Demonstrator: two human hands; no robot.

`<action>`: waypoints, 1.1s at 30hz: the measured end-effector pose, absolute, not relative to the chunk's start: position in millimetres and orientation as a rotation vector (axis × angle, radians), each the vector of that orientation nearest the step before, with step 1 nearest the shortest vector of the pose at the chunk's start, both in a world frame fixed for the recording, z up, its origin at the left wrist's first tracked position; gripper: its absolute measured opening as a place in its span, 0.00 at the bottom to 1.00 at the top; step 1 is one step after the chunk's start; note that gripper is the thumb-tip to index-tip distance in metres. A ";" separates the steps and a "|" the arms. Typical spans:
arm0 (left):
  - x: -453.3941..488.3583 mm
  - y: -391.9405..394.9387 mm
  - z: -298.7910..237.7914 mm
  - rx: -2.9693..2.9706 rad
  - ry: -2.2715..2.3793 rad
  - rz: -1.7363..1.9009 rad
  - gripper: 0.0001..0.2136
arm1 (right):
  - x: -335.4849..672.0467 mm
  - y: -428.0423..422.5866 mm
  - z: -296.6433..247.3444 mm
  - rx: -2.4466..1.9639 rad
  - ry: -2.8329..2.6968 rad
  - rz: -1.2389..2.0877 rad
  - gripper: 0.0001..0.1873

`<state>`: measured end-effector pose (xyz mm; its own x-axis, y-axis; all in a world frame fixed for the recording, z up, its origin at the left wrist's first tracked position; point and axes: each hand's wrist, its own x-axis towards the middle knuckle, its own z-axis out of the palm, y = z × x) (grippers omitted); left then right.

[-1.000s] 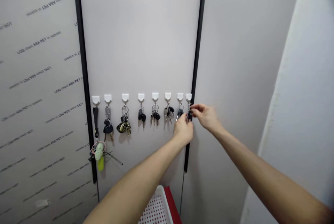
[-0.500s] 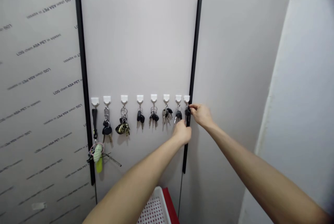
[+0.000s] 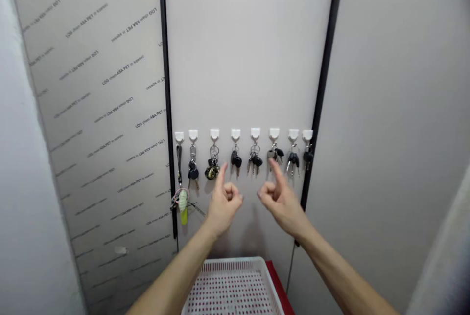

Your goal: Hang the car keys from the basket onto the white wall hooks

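Observation:
Below the row of hanging keys, my left hand (image 3: 223, 207) is held up with its index finger stretched and the other fingers curled, holding nothing. Its fingertip overlaps the edge of a key bunch with a brass-coloured round piece (image 3: 211, 172). Mirroring it, my right hand (image 3: 286, 206) points upward, also holding nothing, nearest a bunch of silver and black keys (image 3: 275, 154). Between the hands hang black-headed keys (image 3: 236, 159) and another key bunch (image 3: 254, 159). To the right are more keys (image 3: 293, 159) and a dark key bunch (image 3: 308, 155) beside the black strip.
White hooks (image 3: 255, 133) run across the pale panel between two black vertical strips (image 3: 168, 104). At the left hang a strap with a green charm (image 3: 183, 201) and dark keys (image 3: 193, 172). Below stands a white perforated basket (image 3: 235, 264) beside a red object (image 3: 276, 281).
Both hands have come away from the rightmost keys and drawn back, index fingers now pointing up. The view has shifted right, and more of the basket shows. The keys still hang on their hooks.

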<state>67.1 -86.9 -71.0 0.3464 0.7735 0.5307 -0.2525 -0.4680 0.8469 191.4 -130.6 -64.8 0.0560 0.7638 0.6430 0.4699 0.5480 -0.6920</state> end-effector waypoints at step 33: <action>114.8 -59.0 -32.4 1.715 1.042 1.665 0.25 | 285.0 -89.6 -16.0 -1.422 -0.921 -0.298 0.38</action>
<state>114.8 -59.0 -32.4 -0.0557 0.8138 0.5784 0.1641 -0.5640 0.8093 285.0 -89.6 -16.0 0.6359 0.3375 0.6940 0.6797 0.1810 -0.7108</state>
